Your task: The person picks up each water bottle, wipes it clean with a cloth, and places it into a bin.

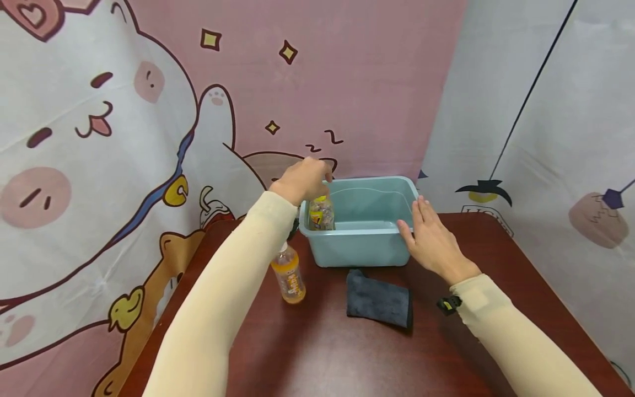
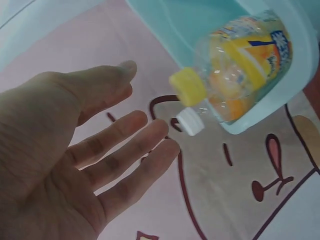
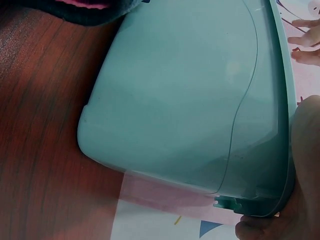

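My left hand (image 1: 305,179) hangs above the left end of a light-blue plastic bin (image 1: 359,251). In the left wrist view its fingers (image 2: 150,150) are loosely spread, with nothing between them. Just beyond the fingertips, a clear bottle with a yellow cap (image 2: 189,86) and a yellow label stands inside the bin's corner. A white cap (image 2: 190,121) shows right beside it, its bottle mostly hidden. On the other side, my right hand (image 1: 436,242) rests against the bin's right rim, fingers straight and thumb at the front corner.
A bottle of orange drink (image 1: 289,275) stands on the dark red table (image 1: 317,353), left of the bin's front. In front of the bin lies a folded dark-grey cloth (image 1: 378,300). A printed cartoon curtain (image 1: 367,82) hangs close behind the bin.
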Demonstrator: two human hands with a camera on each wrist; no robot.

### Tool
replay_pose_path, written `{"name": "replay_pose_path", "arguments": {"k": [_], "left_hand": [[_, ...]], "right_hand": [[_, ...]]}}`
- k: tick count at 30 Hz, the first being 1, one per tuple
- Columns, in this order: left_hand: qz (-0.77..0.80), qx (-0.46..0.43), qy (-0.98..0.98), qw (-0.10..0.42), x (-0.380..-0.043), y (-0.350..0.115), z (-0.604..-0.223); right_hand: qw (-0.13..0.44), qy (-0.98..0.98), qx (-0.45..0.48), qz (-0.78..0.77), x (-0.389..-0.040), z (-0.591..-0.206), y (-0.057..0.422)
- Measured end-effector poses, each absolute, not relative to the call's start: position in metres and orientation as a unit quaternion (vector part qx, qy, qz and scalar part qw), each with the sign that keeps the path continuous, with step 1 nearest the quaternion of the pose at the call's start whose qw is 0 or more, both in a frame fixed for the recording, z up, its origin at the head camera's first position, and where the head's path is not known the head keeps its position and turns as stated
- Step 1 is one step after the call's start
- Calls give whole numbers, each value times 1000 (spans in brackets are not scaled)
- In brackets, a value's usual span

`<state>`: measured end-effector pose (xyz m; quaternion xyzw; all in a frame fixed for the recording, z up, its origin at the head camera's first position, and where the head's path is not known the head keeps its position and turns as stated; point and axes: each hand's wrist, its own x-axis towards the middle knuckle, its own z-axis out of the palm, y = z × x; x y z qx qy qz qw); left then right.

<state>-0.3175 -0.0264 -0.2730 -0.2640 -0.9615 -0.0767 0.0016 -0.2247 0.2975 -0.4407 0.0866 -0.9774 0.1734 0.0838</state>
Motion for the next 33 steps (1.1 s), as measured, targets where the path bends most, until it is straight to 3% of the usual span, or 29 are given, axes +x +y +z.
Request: {"name": "replay_pose_path", "arguments": {"k": [15, 21, 33], "left_hand": [[-77, -292, -949, 87, -277, -63, -268], [-84, -297, -944, 119, -249, -88, -290], [-128, -271, -946, 128, -198, -138, -338]], "right_hand": [[87, -978, 85, 170, -223, -441, 298], [85, -978, 86, 173, -223, -439, 298], [80, -977, 88, 176, -225, -440, 297]]}}
